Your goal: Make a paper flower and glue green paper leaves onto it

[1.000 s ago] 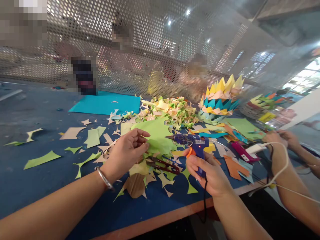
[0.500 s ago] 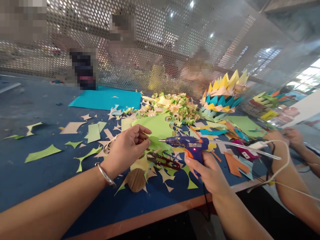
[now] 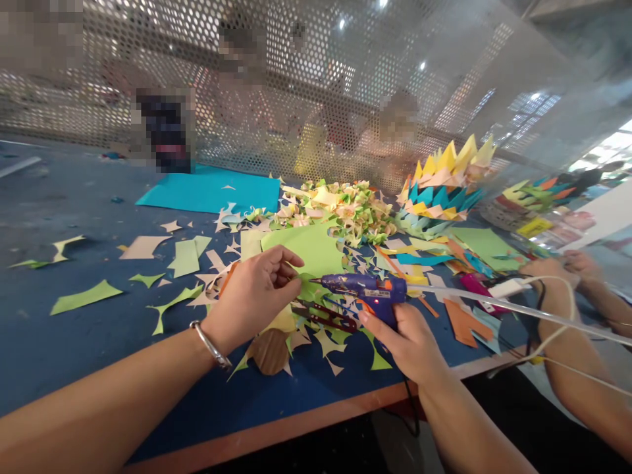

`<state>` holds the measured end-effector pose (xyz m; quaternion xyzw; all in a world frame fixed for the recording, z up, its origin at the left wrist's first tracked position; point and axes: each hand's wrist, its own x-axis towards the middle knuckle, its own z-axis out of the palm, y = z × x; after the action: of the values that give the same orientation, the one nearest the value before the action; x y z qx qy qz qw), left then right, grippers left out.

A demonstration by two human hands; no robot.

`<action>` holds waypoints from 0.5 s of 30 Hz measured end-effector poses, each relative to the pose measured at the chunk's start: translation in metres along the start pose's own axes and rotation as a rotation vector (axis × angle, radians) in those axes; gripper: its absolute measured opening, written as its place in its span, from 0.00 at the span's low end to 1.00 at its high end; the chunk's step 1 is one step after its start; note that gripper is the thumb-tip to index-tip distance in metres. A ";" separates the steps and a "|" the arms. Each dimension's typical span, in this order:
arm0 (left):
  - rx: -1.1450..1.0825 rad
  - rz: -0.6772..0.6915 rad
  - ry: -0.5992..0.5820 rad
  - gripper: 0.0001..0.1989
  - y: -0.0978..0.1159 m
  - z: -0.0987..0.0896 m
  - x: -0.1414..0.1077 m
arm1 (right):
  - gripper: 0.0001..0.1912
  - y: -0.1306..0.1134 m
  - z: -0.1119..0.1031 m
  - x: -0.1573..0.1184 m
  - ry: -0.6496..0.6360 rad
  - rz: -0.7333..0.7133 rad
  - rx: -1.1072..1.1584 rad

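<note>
My right hand (image 3: 412, 339) is wrapped round the handle of a blue glue gun (image 3: 380, 293), a finger at its orange trigger. The gun's nozzle points left and ends close to the fingertips of my left hand (image 3: 259, 289). That hand wears a silver bracelet, and its fingers are curled and pinched together; what they hold, if anything, is hidden. Beyond the fingers lies a light green sheet (image 3: 306, 247). Dark red snips (image 3: 328, 317) rest on scraps under the gun, and a brown wooden round piece (image 3: 271, 351) lies nearer the front edge.
A heap of curled paper scraps (image 3: 345, 210) sits behind the green sheet, with a blue sheet (image 3: 212, 189) to its left. Spiky paper crowns (image 3: 439, 187) stand at the back right. At the right are another person's hands (image 3: 548, 273), cables and a pink object (image 3: 476, 289).
The glue gun has shifted slightly left, its nozzle now nearer my left fingertips. More of the clear glue stick shows behind the gun. My left hand has barely moved.
</note>
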<state>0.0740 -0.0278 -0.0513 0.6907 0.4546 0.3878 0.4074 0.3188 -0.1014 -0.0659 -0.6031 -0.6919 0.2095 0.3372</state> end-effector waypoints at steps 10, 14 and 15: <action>-0.036 0.002 -0.004 0.09 -0.001 0.000 0.000 | 0.18 -0.001 0.000 0.001 -0.009 -0.021 -0.055; -0.029 0.007 0.003 0.08 -0.001 0.001 0.000 | 0.18 -0.002 0.000 0.001 -0.025 -0.033 -0.056; -0.023 0.008 0.003 0.08 -0.001 0.001 0.000 | 0.18 -0.003 0.000 0.001 -0.019 -0.038 -0.053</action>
<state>0.0743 -0.0275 -0.0523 0.6871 0.4478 0.3959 0.4130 0.3169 -0.1009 -0.0633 -0.5966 -0.7115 0.1905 0.3186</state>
